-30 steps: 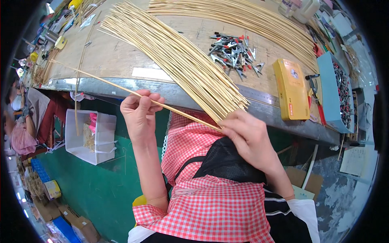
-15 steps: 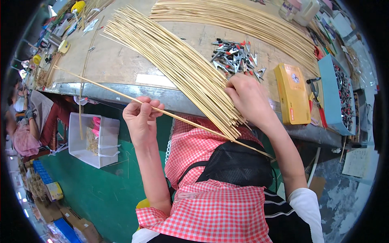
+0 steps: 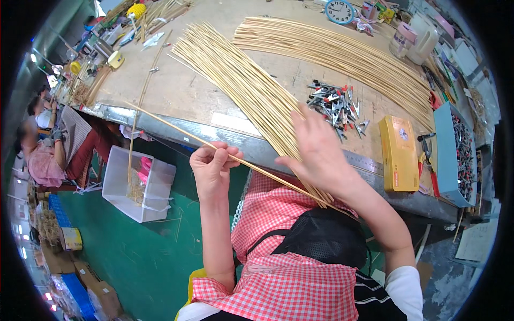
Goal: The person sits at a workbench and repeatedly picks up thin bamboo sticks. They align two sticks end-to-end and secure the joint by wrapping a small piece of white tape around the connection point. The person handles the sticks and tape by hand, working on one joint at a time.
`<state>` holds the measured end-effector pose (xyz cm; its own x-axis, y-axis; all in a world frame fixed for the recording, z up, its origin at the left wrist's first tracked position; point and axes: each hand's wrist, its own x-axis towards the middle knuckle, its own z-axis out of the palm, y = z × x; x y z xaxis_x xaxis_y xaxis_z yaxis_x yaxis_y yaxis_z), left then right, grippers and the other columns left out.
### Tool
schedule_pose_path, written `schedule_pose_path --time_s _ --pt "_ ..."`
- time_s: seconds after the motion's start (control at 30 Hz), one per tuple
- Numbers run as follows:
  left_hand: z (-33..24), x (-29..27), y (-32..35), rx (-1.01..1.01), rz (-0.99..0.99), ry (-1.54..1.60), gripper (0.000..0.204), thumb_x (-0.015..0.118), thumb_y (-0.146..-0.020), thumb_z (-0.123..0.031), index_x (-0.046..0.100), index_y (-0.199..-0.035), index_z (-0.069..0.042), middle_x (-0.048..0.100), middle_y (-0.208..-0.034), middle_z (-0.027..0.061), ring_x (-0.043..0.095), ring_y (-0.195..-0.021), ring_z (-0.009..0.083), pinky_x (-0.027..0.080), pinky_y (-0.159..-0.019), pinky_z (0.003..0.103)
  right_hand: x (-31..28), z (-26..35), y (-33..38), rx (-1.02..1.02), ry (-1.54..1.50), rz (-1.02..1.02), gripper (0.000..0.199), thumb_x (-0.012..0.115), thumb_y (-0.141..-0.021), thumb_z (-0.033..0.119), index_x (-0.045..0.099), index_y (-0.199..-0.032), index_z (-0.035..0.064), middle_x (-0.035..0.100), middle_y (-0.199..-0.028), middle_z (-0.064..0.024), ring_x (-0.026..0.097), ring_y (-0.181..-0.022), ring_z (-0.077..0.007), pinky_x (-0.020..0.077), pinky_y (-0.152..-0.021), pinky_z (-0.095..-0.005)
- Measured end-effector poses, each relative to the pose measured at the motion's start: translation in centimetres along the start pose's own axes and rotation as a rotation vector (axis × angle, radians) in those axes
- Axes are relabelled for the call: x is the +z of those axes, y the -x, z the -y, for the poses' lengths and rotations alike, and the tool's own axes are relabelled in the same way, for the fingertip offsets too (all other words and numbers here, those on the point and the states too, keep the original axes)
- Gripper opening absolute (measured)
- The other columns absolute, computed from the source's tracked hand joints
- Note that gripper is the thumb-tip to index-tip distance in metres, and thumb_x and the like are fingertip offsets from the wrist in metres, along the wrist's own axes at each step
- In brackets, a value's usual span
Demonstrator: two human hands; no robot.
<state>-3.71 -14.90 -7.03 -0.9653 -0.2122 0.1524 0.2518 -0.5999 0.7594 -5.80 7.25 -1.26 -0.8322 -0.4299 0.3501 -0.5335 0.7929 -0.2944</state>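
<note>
Your left hand pinches one thin stick in its closed fingers; the stick runs up and left from them over the counter edge and down to the right toward your lap. Your right hand lies flat with fingers spread wide, holding nothing, pressing on the near end of the big fan of sticks. Just right of those fingers sits a pile of small clips. Farther right is a yellow box. Left of your left hand, below the counter, stands a clear bin.
</note>
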Motion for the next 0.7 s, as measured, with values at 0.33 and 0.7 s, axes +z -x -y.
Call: schedule_pose_path --time_s 0.33,0.7 --pt "-1.0 -0.5 0.0 0.050 -0.008 -0.058 0.017 0.070 -0.084 -0.012 0.062 -0.094 -0.001 0.065 -0.082 0.0084 0.067 -0.073 0.0179 0.060 -0.066 0.031 2.5 -5.0 -0.7 0.131 0.264 0.222 0.071 0.062 -0.084 0.030 0.032 -0.138 -0.0043 0.034 -0.141 -0.0284 0.042 -0.125 -0.0395 0.0388 -0.096 -0.0571" --pt "-1.3 0.2 0.2 0.058 -0.012 0.007 0.013 0.070 -0.083 -0.004 0.063 -0.091 0.003 0.067 -0.079 0.0135 0.070 -0.072 0.0247 0.062 -0.062 0.034 -0.9 -11.8 1.8 0.047 0.255 0.199 0.065 0.060 -0.086 0.024 0.031 -0.139 0.0015 0.038 -0.141 -0.0199 0.042 -0.126 -0.0351 0.0386 -0.098 -0.0497"
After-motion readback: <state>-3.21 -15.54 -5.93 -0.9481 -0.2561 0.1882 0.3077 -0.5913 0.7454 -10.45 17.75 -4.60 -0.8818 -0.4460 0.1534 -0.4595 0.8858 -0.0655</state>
